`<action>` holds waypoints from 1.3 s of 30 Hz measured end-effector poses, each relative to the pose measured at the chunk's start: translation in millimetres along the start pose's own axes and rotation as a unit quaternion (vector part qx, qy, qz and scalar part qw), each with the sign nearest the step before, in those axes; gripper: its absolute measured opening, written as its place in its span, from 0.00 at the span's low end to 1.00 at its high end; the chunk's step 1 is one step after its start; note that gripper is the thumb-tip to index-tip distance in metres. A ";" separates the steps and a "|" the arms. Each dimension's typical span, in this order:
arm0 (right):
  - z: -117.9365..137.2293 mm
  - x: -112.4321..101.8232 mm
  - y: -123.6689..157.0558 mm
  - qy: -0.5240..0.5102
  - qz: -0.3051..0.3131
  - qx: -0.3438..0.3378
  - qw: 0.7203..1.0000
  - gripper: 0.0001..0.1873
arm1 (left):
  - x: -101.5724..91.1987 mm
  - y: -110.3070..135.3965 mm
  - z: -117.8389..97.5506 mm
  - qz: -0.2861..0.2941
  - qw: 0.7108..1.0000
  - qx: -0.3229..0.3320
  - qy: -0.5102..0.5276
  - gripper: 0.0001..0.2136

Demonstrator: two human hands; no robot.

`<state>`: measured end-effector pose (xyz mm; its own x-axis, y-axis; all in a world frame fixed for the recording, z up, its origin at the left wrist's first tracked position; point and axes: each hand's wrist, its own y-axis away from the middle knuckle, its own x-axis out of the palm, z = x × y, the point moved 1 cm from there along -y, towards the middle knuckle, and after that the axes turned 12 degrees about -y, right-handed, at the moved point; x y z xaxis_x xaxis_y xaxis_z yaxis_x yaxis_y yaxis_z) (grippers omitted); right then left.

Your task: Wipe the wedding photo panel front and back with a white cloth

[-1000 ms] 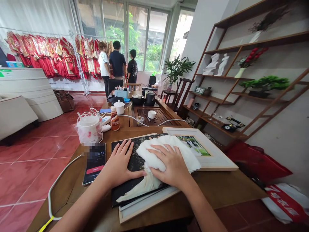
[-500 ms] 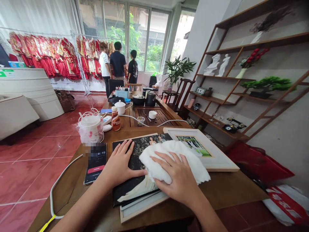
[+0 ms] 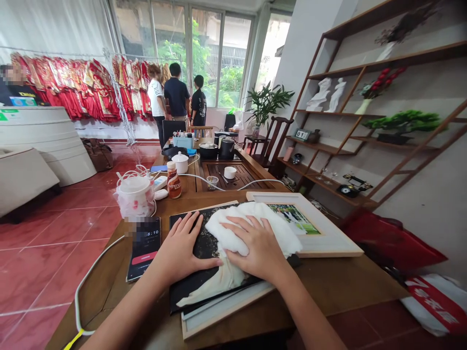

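White cloth (image 3: 281, 228) lies bunched beneath the spread right hand (image 3: 257, 248) on a dark photo print (image 3: 211, 286); the left hand (image 3: 182, 252) rests wide on the print's left part. A pale frame (image 3: 226, 307) shows underneath; a framed picture (image 3: 335, 238) lies right, a phone (image 3: 143, 265) left, on the surface (image 3: 314, 294).

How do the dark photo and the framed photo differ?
The dark photo is mostly black, while the framed photo shows bright green. The dark photo has black edges; the framed photo has a wide pale border. The left hand rests on the dark photo; neither hand touches the framed photo. Both are partly hidden by the cloth.
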<state>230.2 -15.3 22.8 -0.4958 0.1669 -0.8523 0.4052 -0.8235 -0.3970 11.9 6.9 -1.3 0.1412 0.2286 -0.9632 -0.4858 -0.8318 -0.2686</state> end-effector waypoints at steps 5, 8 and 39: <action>0.8 -2.5 17.6 0.003 0.020 -0.011 1.000 0.28 | -0.4 -1.0 -1.0 -0.005 1.000 -0.009 0.003 0.46; 1.7 -6.4 32.9 0.021 0.034 -0.019 0.999 0.30 | -0.9 -0.7 -1.4 -0.009 1.000 -0.006 0.006 0.48; 4.5 -7.8 37.3 0.021 0.022 -0.004 1.000 0.29 | -1.6 0.1 -2.0 0.008 1.000 -0.002 -0.006 0.51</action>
<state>245.8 -49.8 16.1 -0.4442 0.1530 -0.8828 0.4322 -0.8265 -0.3607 13.4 5.4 0.3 0.1237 0.2214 -0.9673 -0.4837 -0.8377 -0.2536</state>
